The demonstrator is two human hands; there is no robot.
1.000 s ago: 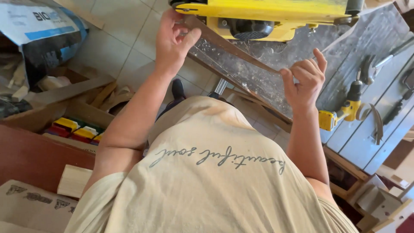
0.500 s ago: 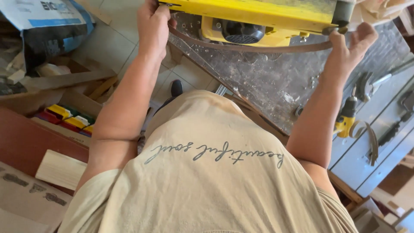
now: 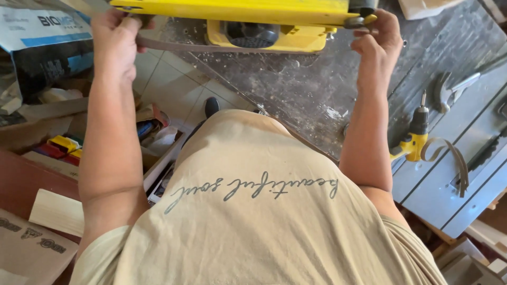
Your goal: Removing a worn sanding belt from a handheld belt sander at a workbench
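- Since half a second ago: right hand (image 3: 377,39) shifted inward along the yellow machine (image 3: 237,13), from the far end toward 1 o'clock; left hand (image 3: 116,37) raised slightly at 11 o'clock.
- Left hand closed around one end of the dark band (image 3: 211,47); right hand curled at the machine's right end by a black knob (image 3: 362,6), fingers apparently pinching the band's other end, though contact hidden.
- Band stretched just under the machine body, running from 11 to 1 o'clock above the counter (image 3: 296,89).
- Risks, as judgement: band slipping off and snapping back toward fingers if tension released unevenly; edge possibly sharp or abrasive, scraping bare skin; machine tilting if pulled harder on one side.
- Machine: glossy yellow casing, boxy, with black grille beneath.
- Band: thin, flexible, dull brown-grey, ribbon-shaped.
- Counter: dark, scratched, dusty with pale flecks.
- At 3 o'clock: yellow-and-black drill (image 3: 414,140), a loose curled strip (image 3: 451,155), a metal hammer (image 3: 449,92) on grey panelling.
- At 9 o'clock: tiled floor (image 3: 163,79), pale wood blocks (image 3: 55,211), cluttered box.
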